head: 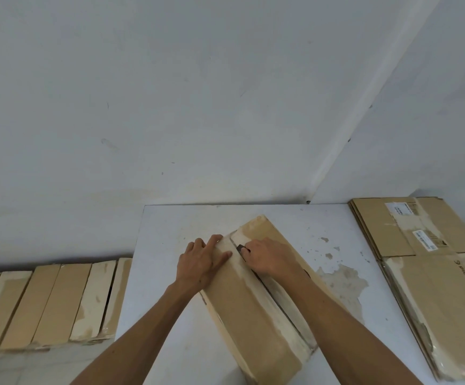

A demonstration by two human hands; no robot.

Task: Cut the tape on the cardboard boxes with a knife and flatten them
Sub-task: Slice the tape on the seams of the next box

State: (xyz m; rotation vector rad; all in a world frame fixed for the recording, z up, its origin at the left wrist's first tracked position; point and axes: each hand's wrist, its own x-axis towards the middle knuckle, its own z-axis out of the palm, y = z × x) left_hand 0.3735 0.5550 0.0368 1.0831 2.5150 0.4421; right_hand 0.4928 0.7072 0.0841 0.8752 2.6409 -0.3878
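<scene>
**Blade near the far end of the seam, steadying hand close by**

Right hand (267,258) has its fingers curled round a dark knife (241,249), working the taped seam of the long box (242,307) lying slantwise on the tabletop (170,226). Left hand (202,259) lies flat, fingers straight, pressing the near flap. Risk here: a slip sideways puts the edge into that thumb, just beside the knife. Push too deep and the card tears instead of the tape. The seam gapes behind the knife; whether anything's inside, I can't tell. Flattened boxes (431,262) stacked at right; more boxes (48,304) lined up on the floor at left.
</scene>
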